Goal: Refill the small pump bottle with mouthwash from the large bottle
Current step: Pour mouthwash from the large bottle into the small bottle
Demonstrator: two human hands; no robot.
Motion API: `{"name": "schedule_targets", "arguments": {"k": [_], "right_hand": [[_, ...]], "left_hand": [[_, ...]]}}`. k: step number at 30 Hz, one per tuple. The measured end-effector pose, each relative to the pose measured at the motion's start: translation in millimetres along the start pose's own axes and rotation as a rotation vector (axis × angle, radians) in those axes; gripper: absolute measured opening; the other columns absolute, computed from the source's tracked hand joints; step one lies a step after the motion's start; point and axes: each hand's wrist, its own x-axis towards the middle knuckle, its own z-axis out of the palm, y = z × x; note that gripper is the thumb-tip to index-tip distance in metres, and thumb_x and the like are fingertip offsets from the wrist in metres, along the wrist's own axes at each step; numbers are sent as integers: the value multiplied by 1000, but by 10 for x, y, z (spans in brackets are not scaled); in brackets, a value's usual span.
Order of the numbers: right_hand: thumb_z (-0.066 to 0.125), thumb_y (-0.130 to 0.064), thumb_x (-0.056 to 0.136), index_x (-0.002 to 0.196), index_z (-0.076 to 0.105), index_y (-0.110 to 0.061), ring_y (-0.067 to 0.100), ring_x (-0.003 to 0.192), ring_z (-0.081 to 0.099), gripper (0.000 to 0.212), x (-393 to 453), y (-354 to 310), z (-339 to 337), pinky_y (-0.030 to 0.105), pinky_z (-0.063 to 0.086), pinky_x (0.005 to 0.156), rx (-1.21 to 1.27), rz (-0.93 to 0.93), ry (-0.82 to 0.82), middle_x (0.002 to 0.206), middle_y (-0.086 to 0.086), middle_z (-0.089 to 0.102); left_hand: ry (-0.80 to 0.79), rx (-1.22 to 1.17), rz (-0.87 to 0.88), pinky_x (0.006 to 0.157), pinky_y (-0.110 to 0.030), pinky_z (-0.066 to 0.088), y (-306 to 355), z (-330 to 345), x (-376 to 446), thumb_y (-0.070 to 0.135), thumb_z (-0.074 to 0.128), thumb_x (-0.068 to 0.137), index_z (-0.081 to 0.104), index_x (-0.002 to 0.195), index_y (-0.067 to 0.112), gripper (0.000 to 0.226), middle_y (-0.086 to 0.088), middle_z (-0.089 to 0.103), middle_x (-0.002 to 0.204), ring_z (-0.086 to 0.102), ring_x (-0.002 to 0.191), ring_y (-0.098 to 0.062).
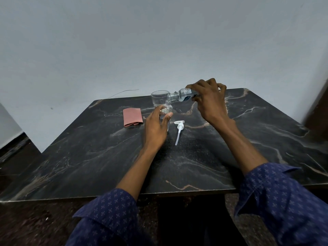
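While your right hand (206, 98) clamps the tilted large bottle (183, 95) over its neck, your left hand (156, 125) wraps the small pump bottle (166, 110) mid-table. Likely light and tippy, slick if wet: grip its body low.

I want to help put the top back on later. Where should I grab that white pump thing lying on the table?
Take the white plastic pump top by its thick collar just below the nozzle head, coming from above. It lies flat on the dark marble table with its thin, probably bendy tube pointing toward the person, so the collar looks like the sturdiest part to pinch. It lies clear of both hands.
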Motion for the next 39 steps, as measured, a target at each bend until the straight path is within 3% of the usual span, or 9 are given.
{"name": "schedule_targets", "arguments": {"k": [8, 12, 24, 33, 39], "right_hand": [[70, -14, 97, 137, 65, -33, 23, 126, 49, 45, 9, 9, 20, 50, 28, 108, -7, 1, 7, 131, -10, 65], [70, -14, 96, 136, 65, -33, 23, 125, 49, 45, 13, 13, 25, 50, 29, 107, -10, -4, 13, 130, -10, 65], [69, -12, 97, 137, 65, -33, 24, 126, 49, 46, 16, 0, 9, 50, 29, 107, -17, -2, 4, 131, -10, 65], [69, -12, 98, 138, 65, -33, 22, 127, 48, 46, 8, -4, -8, 49, 27, 107, -12, 3, -4, 132, -11, 64], [67, -11, 98, 137, 66, -33, 22, 127, 47, 45, 1, -14, -19, 48, 26, 107, 1, 4, -1, 130, -11, 64]], "left_hand": [[-9, -37, 12, 93, -38, 59, 17, -14, -3, 68, 47, 98, 59, 143, 23, 65, 1, 72, 132, 67, 115, -11], [-3, -42, 20, 90, -34, 59, 4, -4, -4, 65, 50, 100, 60, 140, 24, 59, 11, 71, 126, 66, 109, -5], [-7, -42, 15, 93, -40, 60, 17, -9, -8, 73, 45, 97, 60, 141, 25, 67, 6, 73, 129, 68, 114, -10], [-3, -37, 23, 87, -29, 55, 29, -11, -11, 67, 47, 100, 61, 139, 25, 58, 11, 71, 126, 66, 109, -6], [-11, -25, 20, 89, -33, 57, 40, -14, -9, 63, 50, 101, 61, 138, 25, 54, 6, 72, 128, 68, 111, -10]]}}
